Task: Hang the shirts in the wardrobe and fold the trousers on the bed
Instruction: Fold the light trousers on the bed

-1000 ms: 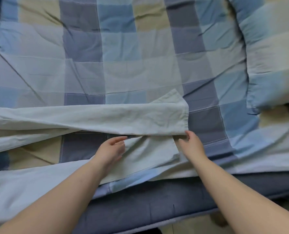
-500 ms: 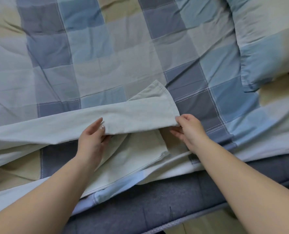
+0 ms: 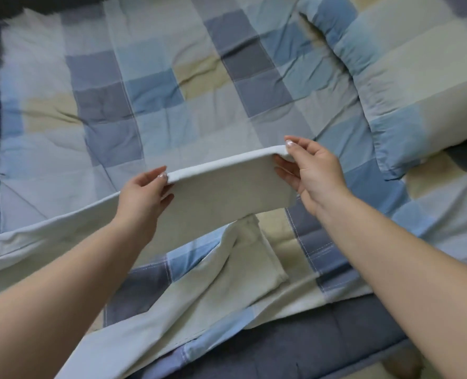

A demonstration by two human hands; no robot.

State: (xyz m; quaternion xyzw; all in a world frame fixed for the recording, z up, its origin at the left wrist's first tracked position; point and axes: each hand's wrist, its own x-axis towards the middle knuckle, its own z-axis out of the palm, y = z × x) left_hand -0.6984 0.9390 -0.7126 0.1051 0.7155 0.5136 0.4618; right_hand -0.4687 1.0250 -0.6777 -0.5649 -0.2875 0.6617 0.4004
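Pale grey-green trousers (image 3: 221, 195) lie across the bed, running off to the left. One leg's end is lifted off the quilt and stretched flat between my hands. My left hand (image 3: 145, 195) pinches its left upper edge, and my right hand (image 3: 311, 173) pinches the right corner at the hem. The other trouser leg (image 3: 227, 274) lies beneath, slanting down to the lower left over the bed's front edge.
The bed carries a checked blue, grey and beige quilt (image 3: 172, 77). A matching pillow (image 3: 407, 77) sits at the right. A dark blue mattress edge (image 3: 309, 348) runs along the bottom, with a strip of floor beyond.
Both hands took hold of the upper trouser leg's end and lifted it off the quilt, away from me. The lower leg now lies uncovered. My view moved closer.
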